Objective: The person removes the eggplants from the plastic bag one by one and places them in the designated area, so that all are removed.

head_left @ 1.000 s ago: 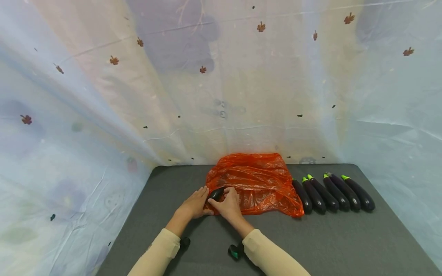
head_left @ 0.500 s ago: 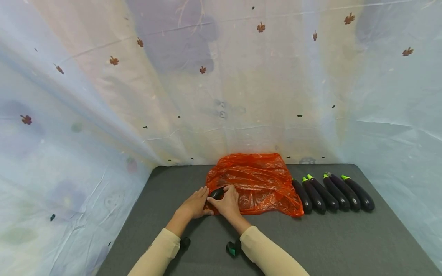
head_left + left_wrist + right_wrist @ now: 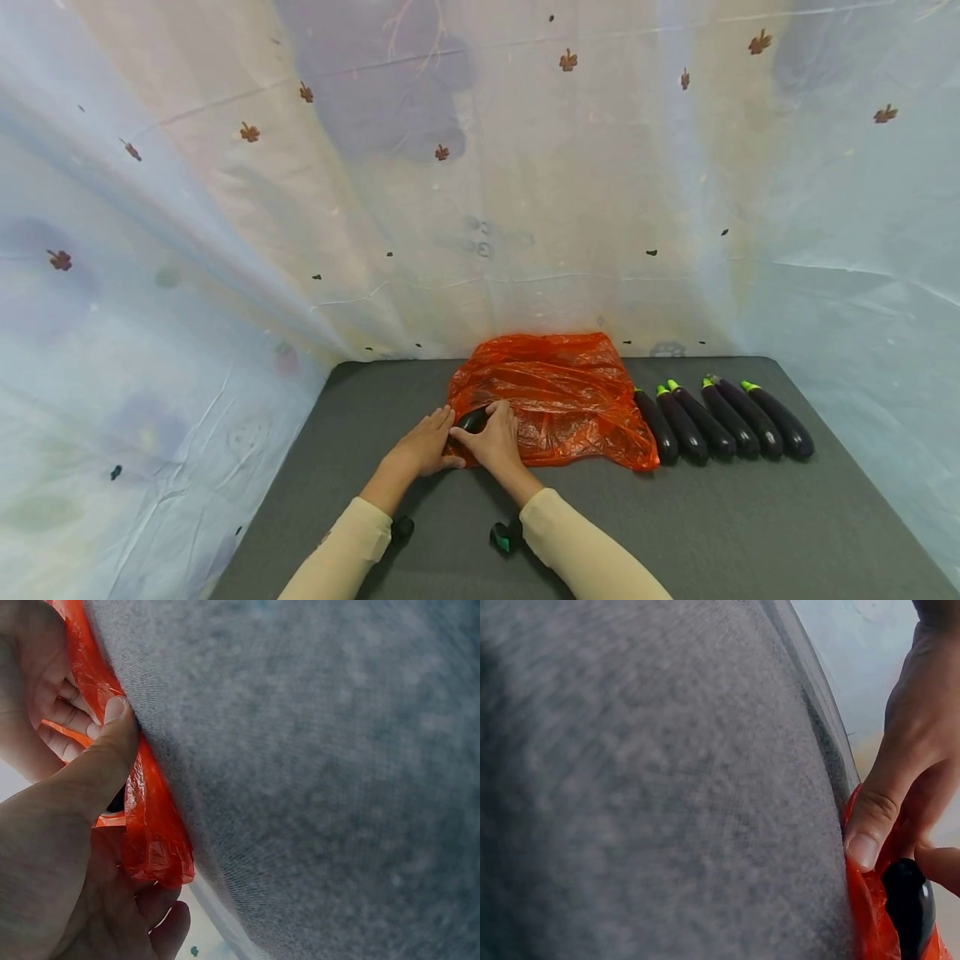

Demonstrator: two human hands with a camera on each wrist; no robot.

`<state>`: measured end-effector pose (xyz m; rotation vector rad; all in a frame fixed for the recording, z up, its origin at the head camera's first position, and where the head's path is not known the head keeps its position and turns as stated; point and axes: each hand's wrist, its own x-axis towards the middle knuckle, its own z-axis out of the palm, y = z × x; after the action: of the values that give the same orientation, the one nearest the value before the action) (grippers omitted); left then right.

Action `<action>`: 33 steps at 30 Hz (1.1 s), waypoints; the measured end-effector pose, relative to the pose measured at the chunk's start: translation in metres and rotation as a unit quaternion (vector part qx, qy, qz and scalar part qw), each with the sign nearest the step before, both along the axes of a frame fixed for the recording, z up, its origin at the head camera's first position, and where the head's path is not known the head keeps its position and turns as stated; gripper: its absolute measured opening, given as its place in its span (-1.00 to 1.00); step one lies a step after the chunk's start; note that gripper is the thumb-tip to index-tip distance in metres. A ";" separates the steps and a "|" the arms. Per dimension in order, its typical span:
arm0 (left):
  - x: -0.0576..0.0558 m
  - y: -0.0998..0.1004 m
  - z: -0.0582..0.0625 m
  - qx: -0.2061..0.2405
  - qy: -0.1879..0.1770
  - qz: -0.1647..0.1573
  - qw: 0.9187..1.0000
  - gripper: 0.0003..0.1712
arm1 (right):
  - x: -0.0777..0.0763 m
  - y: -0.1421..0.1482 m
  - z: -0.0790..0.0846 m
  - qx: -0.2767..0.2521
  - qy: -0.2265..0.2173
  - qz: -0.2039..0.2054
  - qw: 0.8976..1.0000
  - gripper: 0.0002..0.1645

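Note:
An orange-red plastic bag lies crumpled at the table's back, its mouth at the left end. Inside the mouth shows the rounded end of a glossy dark eggplant; the rest is hidden in the bag. My right hand grips that end between thumb and fingers. Against the bag's left edge rests my left hand, fingers extended and thumb spread. In the left wrist view its thumb presses on the bag's lip, with its fingers on the mouth's other side. The right wrist view also shows the dark eggplant beside the left thumb.
Several more eggplants with green stem ends lie side by side at the bag's right, the nearest one touching its edge in the head view. A grey table bears everything. Behind it hangs a pale plastic sheet with leaf prints.
My right hand and forearm have shifted very slightly left. The left hand, the bag and the row of eggplants look the same.

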<state>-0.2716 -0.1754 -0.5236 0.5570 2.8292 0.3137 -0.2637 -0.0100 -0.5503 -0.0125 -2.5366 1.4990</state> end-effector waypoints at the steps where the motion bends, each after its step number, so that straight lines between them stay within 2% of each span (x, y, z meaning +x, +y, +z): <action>1: 0.000 0.000 0.000 0.000 0.000 0.000 1.000 0.13 | 0.000 0.000 0.000 -0.001 0.000 0.001 1.000 -0.15; 17: -0.001 0.000 -0.001 -0.008 0.009 -0.007 1.000 0.14 | 0.004 0.005 0.001 -0.011 0.001 0.014 1.000 -0.18; 33: -0.002 -0.001 -0.003 -0.009 0.010 -0.005 1.000 0.15 | 0.007 0.009 0.002 0.021 -0.007 0.018 1.000 -0.13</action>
<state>-0.2733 -0.1761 -0.5261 0.5741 2.8443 0.2811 -0.2570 -0.0009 -0.5485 0.0279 -2.5923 1.4640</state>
